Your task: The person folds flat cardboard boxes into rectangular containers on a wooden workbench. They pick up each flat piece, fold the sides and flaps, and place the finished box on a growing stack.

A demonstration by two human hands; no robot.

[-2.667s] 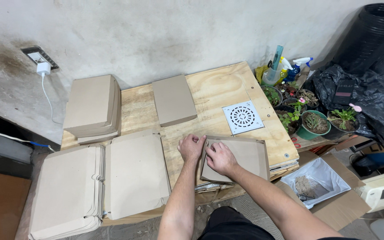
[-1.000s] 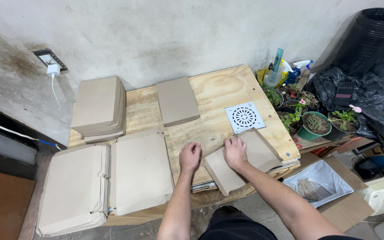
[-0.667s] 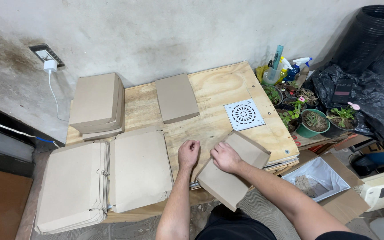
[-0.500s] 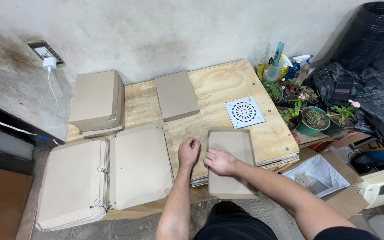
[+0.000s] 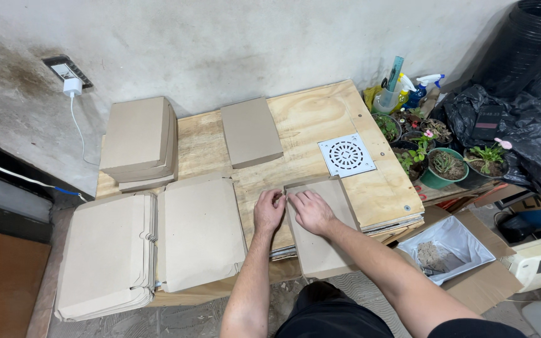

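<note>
Both the left hand (image 5: 268,211) and right hand (image 5: 310,211) press fingertips, seemingly pinching, on the top-left corner of a flat cardboard piece (image 5: 320,231) overhanging the table (image 5: 320,119) edge, so folding looks underway and next needs a firm crease.

Left hand (image 5: 269,211) and right hand (image 5: 310,211) side by side, palms down.

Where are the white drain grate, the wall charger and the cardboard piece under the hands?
Grate (image 5: 347,154), head view, centre of its round pattern.
Charger (image 5: 71,86), head view, its white body.
Cardboard piece (image 5: 320,253), head view, bare lower half.
</note>
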